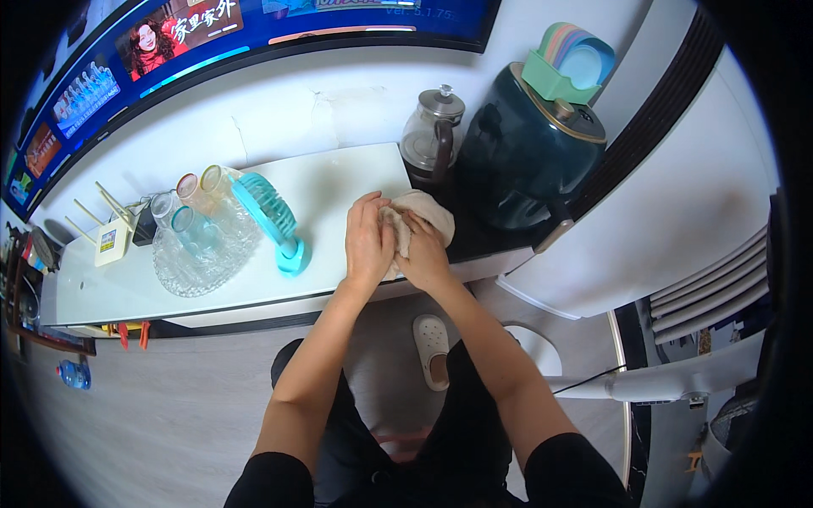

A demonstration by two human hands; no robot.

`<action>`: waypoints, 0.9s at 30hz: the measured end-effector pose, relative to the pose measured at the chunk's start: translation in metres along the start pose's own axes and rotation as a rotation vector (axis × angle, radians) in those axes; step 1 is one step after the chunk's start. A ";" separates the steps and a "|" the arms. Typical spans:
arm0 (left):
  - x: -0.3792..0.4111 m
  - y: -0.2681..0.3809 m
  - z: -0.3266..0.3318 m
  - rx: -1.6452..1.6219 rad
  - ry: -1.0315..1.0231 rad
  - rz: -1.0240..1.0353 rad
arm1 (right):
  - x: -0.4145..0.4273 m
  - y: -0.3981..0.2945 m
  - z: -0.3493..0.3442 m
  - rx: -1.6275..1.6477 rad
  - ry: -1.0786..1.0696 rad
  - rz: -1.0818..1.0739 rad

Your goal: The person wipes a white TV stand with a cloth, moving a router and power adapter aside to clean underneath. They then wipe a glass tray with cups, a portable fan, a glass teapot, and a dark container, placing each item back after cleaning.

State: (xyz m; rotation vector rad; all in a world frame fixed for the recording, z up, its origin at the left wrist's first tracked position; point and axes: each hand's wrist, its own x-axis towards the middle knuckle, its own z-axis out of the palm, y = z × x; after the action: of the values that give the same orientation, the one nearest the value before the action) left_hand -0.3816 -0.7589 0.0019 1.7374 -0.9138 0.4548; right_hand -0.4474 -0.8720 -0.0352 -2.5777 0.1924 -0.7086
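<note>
A bunched cream cloth (429, 209) is between my two hands, over the right end of the white cabinet top (330, 184). My right hand (422, 251) grips it from the near side, fingers pressed into its folds. On the cloth's left edge lies my left hand (370, 238), its fingers together and pointing away from me; its palm side is hidden. Left of that hand stands a turquoise handheld fan (270, 213) on its base (293, 257). Just beyond the cloth is a glass kettle (432, 136) with a dark handle and metal lid.
A dark green air fryer (527, 152) stands right, carrying a green holder of pastel plates (562, 70). Left, a clear glass tray (197, 276) holds several tumblers (194, 225) near a white router (113, 241). A television (254, 57) hangs above. A clog (430, 343) lies below.
</note>
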 end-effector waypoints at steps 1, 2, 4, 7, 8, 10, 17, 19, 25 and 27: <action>-0.001 0.003 0.004 -0.027 0.004 0.002 | -0.006 0.003 -0.002 0.007 0.037 0.012; -0.001 0.006 0.010 -0.040 0.010 0.020 | -0.007 0.001 -0.007 0.106 0.128 -0.037; 0.001 0.013 0.020 -0.063 0.026 0.055 | -0.002 0.001 -0.013 0.337 0.200 0.077; 0.024 0.037 0.037 -0.205 -0.007 0.023 | -0.010 0.055 0.009 0.637 0.279 0.446; 0.037 0.033 0.039 -0.200 -0.003 0.017 | -0.007 0.049 -0.001 0.891 0.321 0.593; 0.064 0.011 0.060 -0.157 0.022 -0.029 | -0.006 0.042 -0.025 1.365 0.485 0.722; 0.141 -0.010 0.125 -0.468 -0.226 -0.803 | -0.006 0.043 -0.072 1.830 0.547 0.595; 0.143 -0.016 0.131 -0.605 -0.215 -0.791 | -0.006 0.036 -0.074 1.772 0.573 0.646; 0.140 -0.014 0.142 -0.634 -0.027 -0.894 | -0.011 0.042 -0.092 1.796 0.615 0.620; 0.136 -0.013 0.144 -0.514 0.127 -0.752 | -0.012 0.043 -0.095 1.779 0.629 0.616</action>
State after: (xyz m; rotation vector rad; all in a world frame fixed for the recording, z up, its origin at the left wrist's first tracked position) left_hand -0.3049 -0.9391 0.0359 1.4155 -0.2047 -0.1597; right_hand -0.5067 -0.9444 0.0116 -0.5297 0.3109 -0.7976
